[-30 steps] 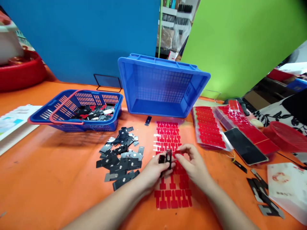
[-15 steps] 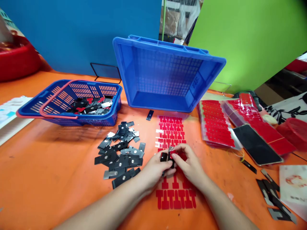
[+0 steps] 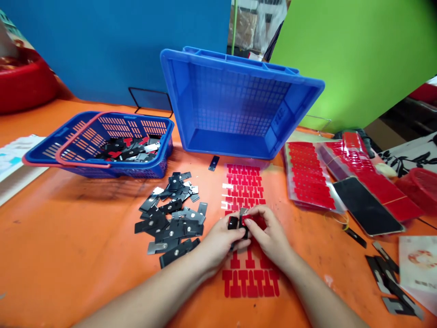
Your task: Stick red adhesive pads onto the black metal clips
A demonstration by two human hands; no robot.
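Head view shows, at your far left, a red tub at the back and a white printed panel nearer you. Next comes the blue basket with its pink handle, holding a heap of black and red pieces. In front of it, loose flat plates, mostly black with some grey, overlap in a pile on the orange table. A single dark plate lies apart, just in front of the blue crate, which stands tipped with its open side toward you.

Your left hand is beside the pile, fingers curled closed around black pieces, with its thumb pressed on them. Under both hands runs a clear sheet of red T-shaped cutouts. Your right hand meets the left one, thumb and forefinger nearly together on a small red piece at the held black pieces; you cannot tell whether it is stuck down.

Farther right lie red sheets in clear plastic, a dark phone, a few more loose plates and a white bag.
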